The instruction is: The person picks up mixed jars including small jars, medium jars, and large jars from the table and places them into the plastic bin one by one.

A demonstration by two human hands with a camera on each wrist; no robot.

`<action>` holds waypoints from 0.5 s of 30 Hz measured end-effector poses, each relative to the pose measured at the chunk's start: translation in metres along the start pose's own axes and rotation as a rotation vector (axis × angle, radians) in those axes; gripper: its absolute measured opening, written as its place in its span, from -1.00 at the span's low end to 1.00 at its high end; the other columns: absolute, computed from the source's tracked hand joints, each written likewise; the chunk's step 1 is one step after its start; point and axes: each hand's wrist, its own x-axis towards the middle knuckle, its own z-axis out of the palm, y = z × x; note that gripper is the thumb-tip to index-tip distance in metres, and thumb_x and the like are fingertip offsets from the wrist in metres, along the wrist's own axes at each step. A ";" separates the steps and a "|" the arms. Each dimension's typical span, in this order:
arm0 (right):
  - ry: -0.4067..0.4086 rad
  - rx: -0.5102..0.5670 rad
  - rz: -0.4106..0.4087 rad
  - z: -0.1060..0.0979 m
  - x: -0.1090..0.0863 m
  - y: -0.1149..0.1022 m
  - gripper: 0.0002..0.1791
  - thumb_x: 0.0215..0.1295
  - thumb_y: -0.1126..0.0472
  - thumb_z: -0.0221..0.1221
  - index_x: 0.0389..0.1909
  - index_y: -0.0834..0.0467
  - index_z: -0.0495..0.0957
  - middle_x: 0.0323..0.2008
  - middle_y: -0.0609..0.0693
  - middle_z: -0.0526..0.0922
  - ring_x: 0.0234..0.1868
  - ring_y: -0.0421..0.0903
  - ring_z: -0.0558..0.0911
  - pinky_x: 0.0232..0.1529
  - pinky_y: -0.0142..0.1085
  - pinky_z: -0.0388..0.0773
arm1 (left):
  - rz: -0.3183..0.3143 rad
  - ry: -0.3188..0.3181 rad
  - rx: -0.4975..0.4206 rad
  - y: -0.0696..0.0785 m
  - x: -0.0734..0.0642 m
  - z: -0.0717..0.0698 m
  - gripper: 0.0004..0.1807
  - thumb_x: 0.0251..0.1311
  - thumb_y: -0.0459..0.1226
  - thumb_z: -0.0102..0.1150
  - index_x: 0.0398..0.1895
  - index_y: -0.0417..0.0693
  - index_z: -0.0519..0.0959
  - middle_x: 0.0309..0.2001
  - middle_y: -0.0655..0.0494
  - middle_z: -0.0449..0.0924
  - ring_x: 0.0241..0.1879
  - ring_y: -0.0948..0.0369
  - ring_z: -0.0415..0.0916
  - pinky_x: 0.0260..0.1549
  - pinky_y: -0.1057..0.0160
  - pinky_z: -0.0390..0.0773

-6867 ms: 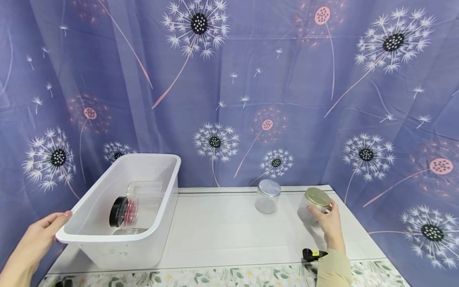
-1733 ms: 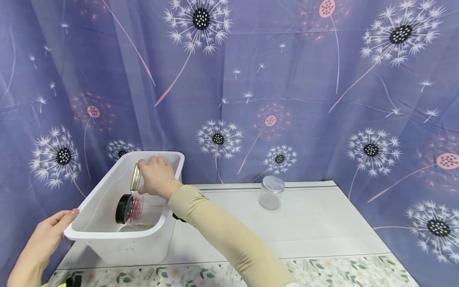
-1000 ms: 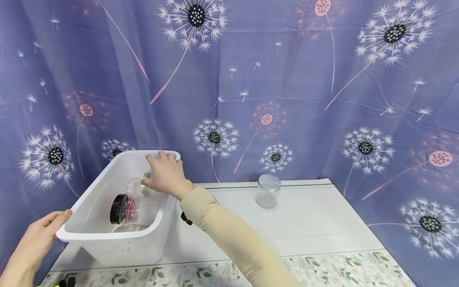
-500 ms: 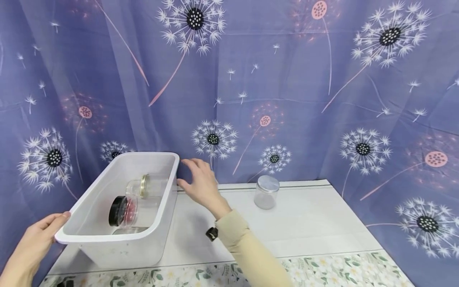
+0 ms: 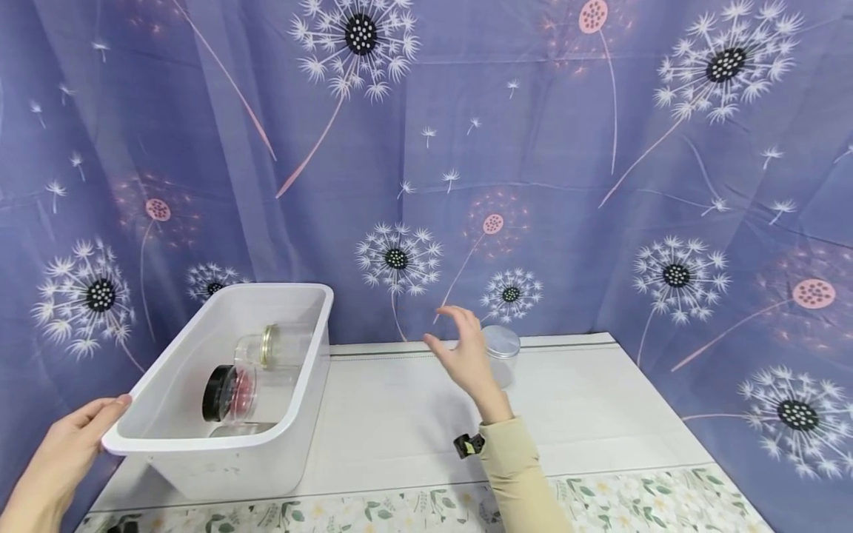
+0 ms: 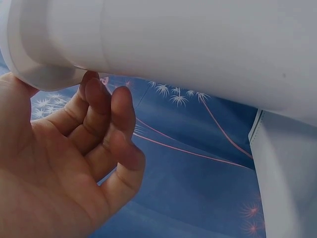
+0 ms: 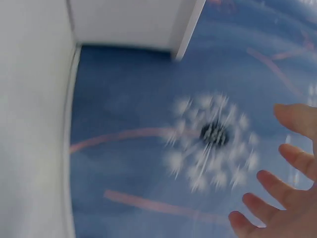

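My left hand [image 5: 69, 448] grips the near-left corner of a white plastic tub [image 5: 200, 444]; in the left wrist view the thumb and curled fingers pinch its rim [image 6: 59, 82]. Inside the tub lie a clear jar with a gold lid [image 5: 268, 346], a jar with a black lid [image 5: 216, 392] and something red in it, and another clear piece [image 5: 241, 429] partly hidden by the near wall. My right hand [image 5: 466, 359] is in the air with fingers spread, holding nothing. It partly covers a clear jar with a silver lid [image 5: 503, 343] standing on the table.
The white table [image 5: 380, 429] has a floral strip [image 5: 373, 511] along its near edge. A purple dandelion-print curtain [image 5: 566, 185] hangs behind it and at both sides. A small black device [image 5: 469, 445] is at the right wrist.
My right hand has carried the gold-lidded jar from the table's right side into the tub and let go of it. It has since moved right, to the silver-lidded jar. The left hand stays put.
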 end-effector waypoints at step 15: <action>0.082 -0.062 0.319 -0.056 -0.018 0.070 -0.32 0.13 0.14 0.42 0.26 0.15 0.40 0.23 0.26 0.34 0.26 0.23 0.30 0.23 0.15 0.20 | -0.038 0.000 0.019 0.004 -0.001 0.000 -0.70 0.46 -0.11 0.00 -0.46 0.44 0.59 -0.52 0.38 0.56 -0.44 0.44 0.40 -0.46 0.43 0.31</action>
